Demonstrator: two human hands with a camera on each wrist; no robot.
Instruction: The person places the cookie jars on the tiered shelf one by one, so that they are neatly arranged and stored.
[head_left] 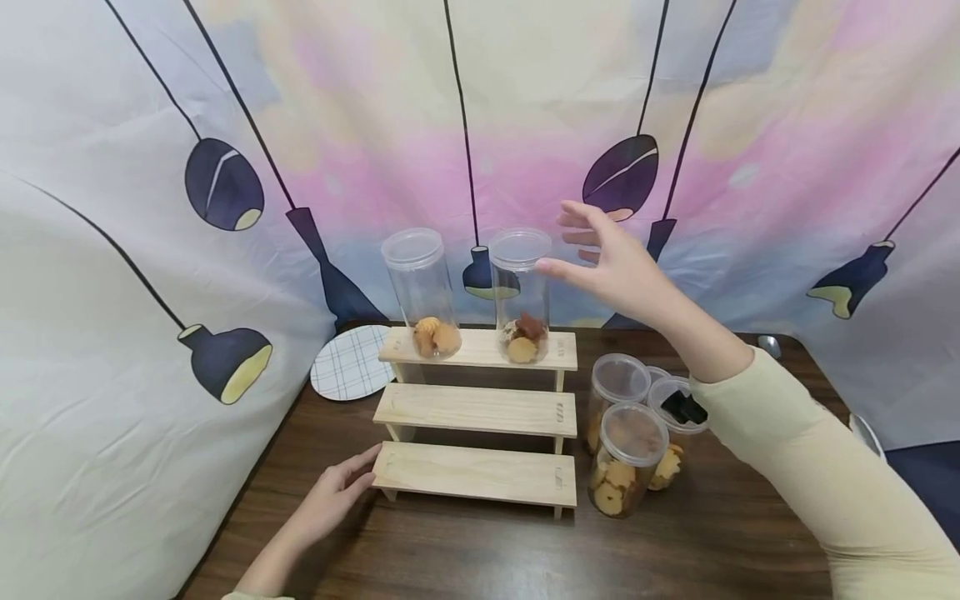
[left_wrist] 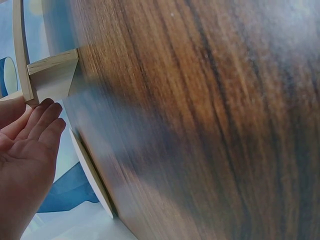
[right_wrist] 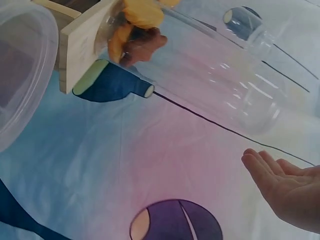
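A three-step wooden display stand (head_left: pixel 480 471) is on the brown table. My left hand (head_left: pixel 330 497) holds the left end of its lowest step; in the left wrist view, thumb and fingers (left_wrist: pixel 46 117) lie on either side of the plank's end. Two clear lidded jars with cookies stand upright on the top step: a left jar (head_left: pixel 422 292) and a right jar (head_left: pixel 522 296). My right hand (head_left: pixel 618 262) is raised beside the right jar's lid, fingers spread and holding nothing. In the right wrist view a gap shows between this hand (right_wrist: pixel 290 187) and the jar (right_wrist: pixel 200 65).
Several more lidded cookie jars (head_left: pixel 628 458) cluster on the table right of the stand, one with a black object (head_left: pixel 684 407) on its lid. An oval checked mat (head_left: pixel 352 363) lies behind left. A patterned cloth (head_left: pixel 360 100) hangs behind the table.
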